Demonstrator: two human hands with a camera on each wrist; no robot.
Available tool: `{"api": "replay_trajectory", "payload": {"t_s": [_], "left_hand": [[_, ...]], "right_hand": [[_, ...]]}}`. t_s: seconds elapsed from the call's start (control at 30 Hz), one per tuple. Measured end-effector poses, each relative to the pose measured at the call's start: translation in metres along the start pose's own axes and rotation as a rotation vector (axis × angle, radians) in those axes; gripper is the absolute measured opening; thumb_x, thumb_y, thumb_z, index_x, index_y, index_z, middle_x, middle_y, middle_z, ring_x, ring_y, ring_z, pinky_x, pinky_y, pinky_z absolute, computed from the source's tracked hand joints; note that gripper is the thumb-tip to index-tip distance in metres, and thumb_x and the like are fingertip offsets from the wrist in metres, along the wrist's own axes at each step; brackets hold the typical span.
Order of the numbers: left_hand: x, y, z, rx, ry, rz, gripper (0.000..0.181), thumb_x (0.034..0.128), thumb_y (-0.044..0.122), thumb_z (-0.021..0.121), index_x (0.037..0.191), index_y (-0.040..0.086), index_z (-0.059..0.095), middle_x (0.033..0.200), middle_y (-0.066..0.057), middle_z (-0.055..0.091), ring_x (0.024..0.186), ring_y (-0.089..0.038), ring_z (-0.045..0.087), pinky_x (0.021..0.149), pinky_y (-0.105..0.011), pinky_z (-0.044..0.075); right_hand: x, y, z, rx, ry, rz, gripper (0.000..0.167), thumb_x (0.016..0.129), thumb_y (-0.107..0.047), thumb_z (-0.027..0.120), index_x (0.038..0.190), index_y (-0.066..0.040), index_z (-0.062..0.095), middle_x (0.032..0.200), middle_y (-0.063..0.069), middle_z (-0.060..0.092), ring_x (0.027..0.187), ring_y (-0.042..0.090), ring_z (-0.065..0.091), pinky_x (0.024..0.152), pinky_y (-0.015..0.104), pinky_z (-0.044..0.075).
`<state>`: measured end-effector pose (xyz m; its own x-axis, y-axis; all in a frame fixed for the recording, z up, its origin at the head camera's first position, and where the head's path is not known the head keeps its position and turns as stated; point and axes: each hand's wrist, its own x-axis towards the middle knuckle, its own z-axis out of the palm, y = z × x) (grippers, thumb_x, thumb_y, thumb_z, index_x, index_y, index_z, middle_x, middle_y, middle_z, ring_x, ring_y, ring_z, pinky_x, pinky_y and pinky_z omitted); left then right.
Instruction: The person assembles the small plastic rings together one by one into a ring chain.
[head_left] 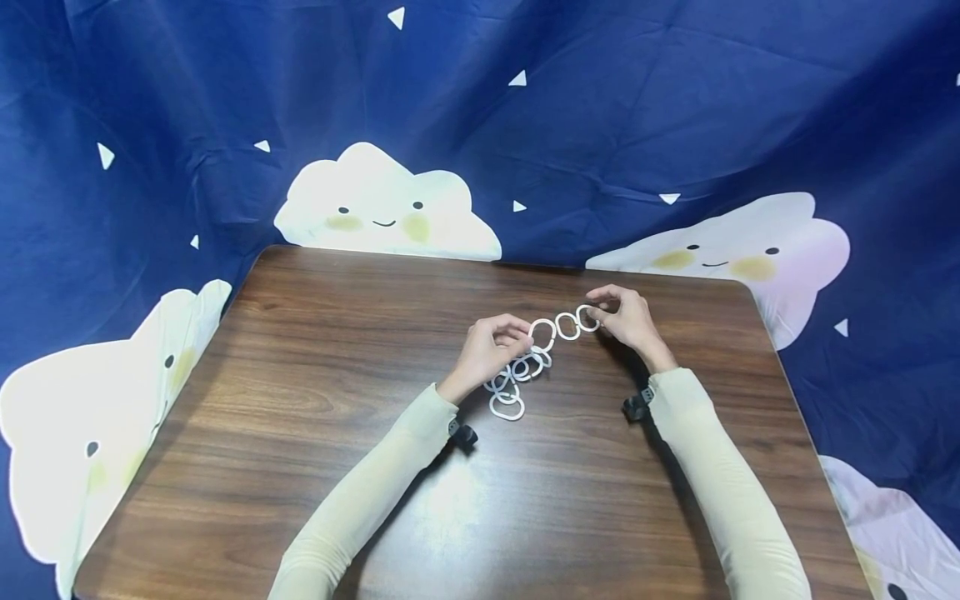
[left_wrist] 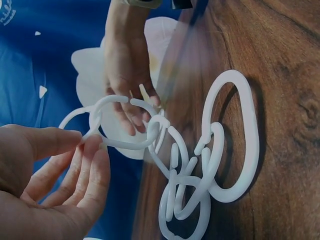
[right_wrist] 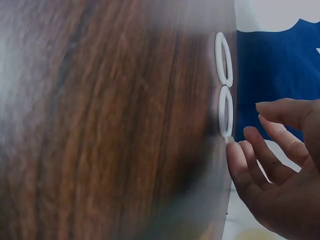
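Observation:
White plastic curtain rings, each with a small gap, lie linked on the brown table. Between thumb and fingertips my left hand (head_left: pixel 491 346) pinches one ring (head_left: pixel 542 322) where it meets another, as the left wrist view shows. Below that hand hangs and lies a loose heap of linked rings (left_wrist: pixel 252 135). To the right, two rings (right_wrist: pixel 223 112) rest in a line towards my right hand (head_left: pixel 628 319). One fingertip of that hand touches the end ring in the right wrist view, while thumb and fingers stand apart.
The wooden table (head_left: pixel 337 350) has its far edge behind the hands. A blue curtain (head_left: pixel 570 125) with white clouds hangs around it. Each wrist wears a black camera (head_left: pixel 637 407) below a pale sleeve (head_left: pixel 697 433).

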<state>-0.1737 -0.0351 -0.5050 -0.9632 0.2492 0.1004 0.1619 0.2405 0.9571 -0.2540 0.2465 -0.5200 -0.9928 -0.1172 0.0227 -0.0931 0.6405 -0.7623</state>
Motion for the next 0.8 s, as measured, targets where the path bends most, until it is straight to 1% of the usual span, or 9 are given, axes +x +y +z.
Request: {"api": "replay_trajectory", "payload": {"t_s": [0.07, 0.13, 0.2, 0.27, 0.37, 0.43, 0.57, 0.7, 0.8], "left_hand": [[0.0001, 0.0000, 0.0002, 0.000, 0.003, -0.001, 0.022, 0.0925, 0.008, 0.077, 0.112, -0.002, 0.074, 0.100, -0.017, 0.080, 0.078, -0.012, 0.076, 0.071, -0.017, 0.060], [0.0004, -0.0001, 0.0004, 0.001, 0.007, -0.003, 0.021, 0.0924, 0.007, 0.077, 0.111, -0.001, 0.075, 0.099, -0.017, 0.080, 0.078, -0.011, 0.075, 0.071, -0.017, 0.060], [0.0009, -0.0009, 0.0008, 0.003, 0.011, -0.007, 0.021, 0.0924, 0.007, 0.077, 0.111, -0.001, 0.074, 0.099, -0.017, 0.080, 0.076, -0.008, 0.074, 0.070, -0.016, 0.059], [0.0014, -0.0017, 0.0011, 0.006, 0.016, -0.007, 0.020, 0.0924, 0.007, 0.077, 0.111, -0.001, 0.074, 0.099, -0.017, 0.080, 0.075, -0.005, 0.072, 0.070, -0.016, 0.059], [0.0017, -0.0025, 0.0012, 0.011, 0.020, -0.007, 0.020, 0.0926, 0.008, 0.077, 0.111, 0.000, 0.074, 0.099, -0.017, 0.080, 0.074, -0.001, 0.070, 0.070, -0.015, 0.058], [0.0018, -0.0025, 0.0010, 0.010, 0.020, -0.005, 0.021, 0.0927, 0.008, 0.077, 0.112, 0.000, 0.074, 0.099, -0.017, 0.080, 0.073, 0.000, 0.069, 0.071, -0.015, 0.058], [0.0022, -0.0023, 0.0007, 0.009, 0.019, -0.004, 0.022, 0.0929, 0.007, 0.077, 0.112, -0.002, 0.074, 0.099, -0.018, 0.080, 0.074, -0.001, 0.070, 0.071, -0.015, 0.059], [0.0023, -0.0030, 0.0008, 0.009, 0.019, -0.010, 0.022, 0.0930, 0.008, 0.077, 0.113, -0.002, 0.074, 0.099, -0.018, 0.080, 0.074, -0.001, 0.070, 0.071, -0.015, 0.058], [0.0022, -0.0038, 0.0009, 0.007, 0.018, -0.013, 0.022, 0.0931, 0.008, 0.077, 0.113, -0.001, 0.074, 0.100, -0.017, 0.080, 0.074, -0.001, 0.070, 0.070, -0.015, 0.058]], "right_hand": [[0.0003, 0.0022, -0.0011, -0.008, -0.020, 0.015, 0.034, 0.094, -0.008, 0.075, 0.127, -0.003, 0.069, 0.117, 0.025, 0.073, 0.095, 0.031, 0.072, 0.064, 0.014, 0.054], [0.0002, 0.0034, -0.0021, -0.017, -0.042, 0.023, 0.039, 0.092, -0.009, 0.077, 0.130, -0.003, 0.068, 0.123, 0.025, 0.072, 0.108, 0.035, 0.069, 0.075, 0.014, 0.052], [0.0000, 0.0043, -0.0028, -0.025, -0.064, 0.027, 0.044, 0.090, -0.010, 0.080, 0.131, -0.003, 0.067, 0.127, 0.025, 0.071, 0.116, 0.038, 0.068, 0.087, 0.021, 0.052], [-0.0003, 0.0049, -0.0032, -0.035, -0.079, 0.025, 0.048, 0.088, -0.011, 0.083, 0.132, -0.002, 0.066, 0.129, 0.024, 0.070, 0.120, 0.039, 0.066, 0.097, 0.033, 0.052], [-0.0004, 0.0060, -0.0031, -0.047, -0.084, 0.013, 0.053, 0.085, -0.012, 0.086, 0.132, -0.002, 0.065, 0.130, 0.024, 0.070, 0.122, 0.040, 0.065, 0.107, 0.047, 0.049], [-0.0001, 0.0072, -0.0028, -0.056, -0.080, 0.009, 0.053, 0.084, -0.011, 0.087, 0.131, -0.002, 0.066, 0.129, 0.024, 0.070, 0.121, 0.039, 0.065, 0.108, 0.049, 0.048], [0.0016, 0.0096, -0.0024, -0.078, -0.086, 0.010, 0.053, 0.084, -0.012, 0.087, 0.132, -0.003, 0.066, 0.127, 0.024, 0.070, 0.120, 0.039, 0.065, 0.105, 0.046, 0.047], [0.0029, 0.0098, -0.0030, -0.106, -0.109, 0.031, 0.056, 0.084, -0.017, 0.087, 0.134, -0.003, 0.066, 0.123, 0.023, 0.071, 0.116, 0.037, 0.066, 0.099, 0.038, 0.048], [0.0030, 0.0091, -0.0035, -0.123, -0.108, 0.060, 0.054, 0.082, -0.020, 0.089, 0.129, -0.002, 0.068, 0.116, 0.021, 0.071, 0.104, 0.031, 0.065, 0.089, 0.029, 0.047]]}}
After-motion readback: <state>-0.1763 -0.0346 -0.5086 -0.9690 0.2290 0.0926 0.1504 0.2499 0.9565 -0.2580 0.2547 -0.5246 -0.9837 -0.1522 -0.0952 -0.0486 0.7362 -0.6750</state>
